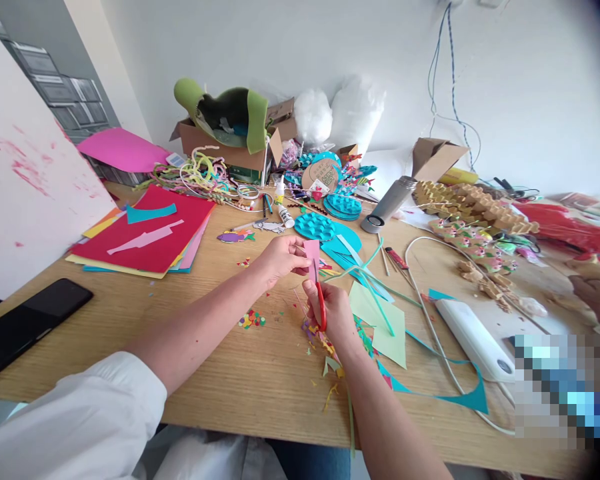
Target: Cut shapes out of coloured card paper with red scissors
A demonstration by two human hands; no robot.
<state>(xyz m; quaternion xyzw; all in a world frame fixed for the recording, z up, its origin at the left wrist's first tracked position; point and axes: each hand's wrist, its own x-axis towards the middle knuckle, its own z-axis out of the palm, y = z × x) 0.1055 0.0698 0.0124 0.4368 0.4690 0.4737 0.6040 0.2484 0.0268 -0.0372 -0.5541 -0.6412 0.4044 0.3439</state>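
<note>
Between the fingers of my left hand (286,257) is a small piece of pink paper (311,249), held upright above the table. My right hand (333,312) grips red-handled scissors (322,307), whose blades point up and meet the lower part of the pink paper. Scraps of coloured paper (326,340) lie below my hands. To the left of them sits a small pile of round paper dots (253,319). A pale green sheet (380,313) lies right of my right wrist, with thin green strips across it.
Stacked coloured paper (145,233) lies at left, near a black phone (35,320). A steel flask (389,203), blue egg-carton pieces (315,227) and glue bottles (285,216) stand behind my hands. A white power strip (475,339) and its cable are at right.
</note>
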